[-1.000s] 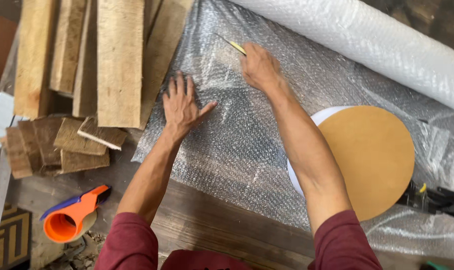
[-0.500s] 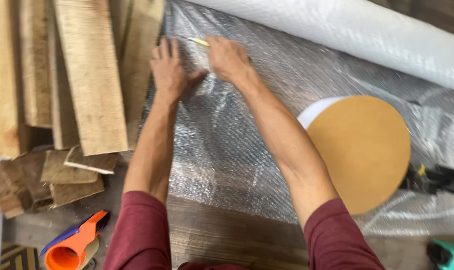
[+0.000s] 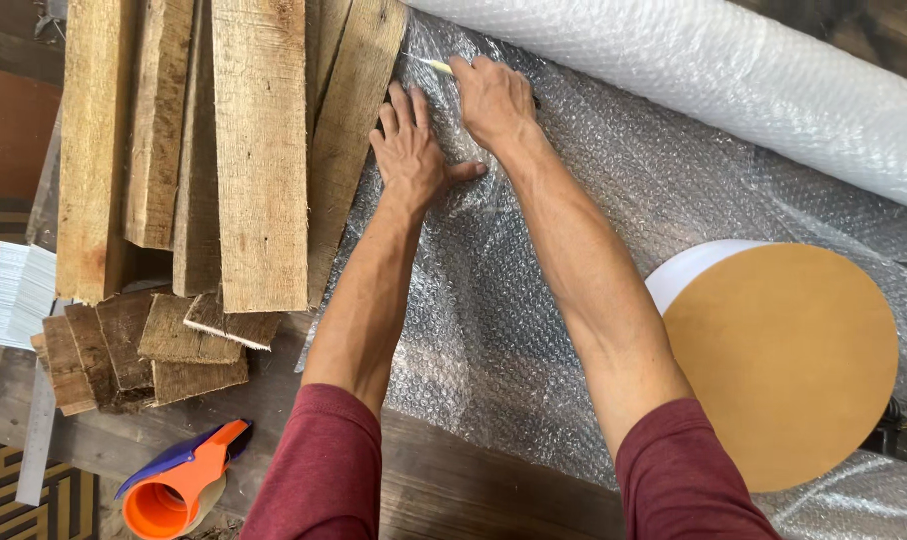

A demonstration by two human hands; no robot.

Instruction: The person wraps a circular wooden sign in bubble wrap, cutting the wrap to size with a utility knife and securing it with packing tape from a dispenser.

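My left hand [image 3: 411,150] is pressed flat, fingers spread, on the bubble wrap sheet [image 3: 574,260] spread over the table beside the wooden planks [image 3: 259,150]. My right hand [image 3: 492,98] is closed around a yellow utility knife [image 3: 436,65] at the sheet's far edge.

Clear plastic bubble wrap sheet [image 3: 534,300] lies glossy and dimpled, the thick white roll [image 3: 734,80] the same stuff. Rough, weathered brown wooden planks [image 3: 259,150] look dry and matt. The round tan board disc [image 3: 782,365] is smooth, matt. The orange plastic tape dispenser [image 3: 179,485] shines slightly.
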